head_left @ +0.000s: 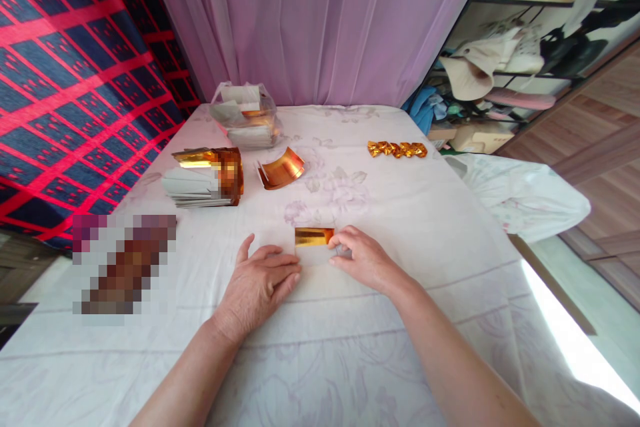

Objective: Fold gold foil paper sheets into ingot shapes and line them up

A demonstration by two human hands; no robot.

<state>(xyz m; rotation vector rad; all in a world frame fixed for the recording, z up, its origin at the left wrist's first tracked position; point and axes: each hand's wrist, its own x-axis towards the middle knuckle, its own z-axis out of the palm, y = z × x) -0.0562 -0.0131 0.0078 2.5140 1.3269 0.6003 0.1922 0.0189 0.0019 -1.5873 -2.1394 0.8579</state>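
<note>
A small sheet of paper with a gold foil patch (314,245) lies flat on the white flowered cloth (380,227) in front of me. My left hand (260,283) rests flat on the cloth, its fingertips pressing the sheet's left edge. My right hand (363,258) pinches the sheet's right edge between thumb and fingers. A stack of the same gold-and-white sheets (205,177) stands at the left. One curled gold sheet (281,168) lies beside it. A row of folded gold pieces (397,149) sits at the far right.
A clear plastic bag with more paper (246,117) stands at the back near a purple curtain (320,20). A red and blue patterned cloth (70,80) hangs on the left. A white plastic bag (525,193) lies off the right edge, with cluttered shelves (515,60) behind.
</note>
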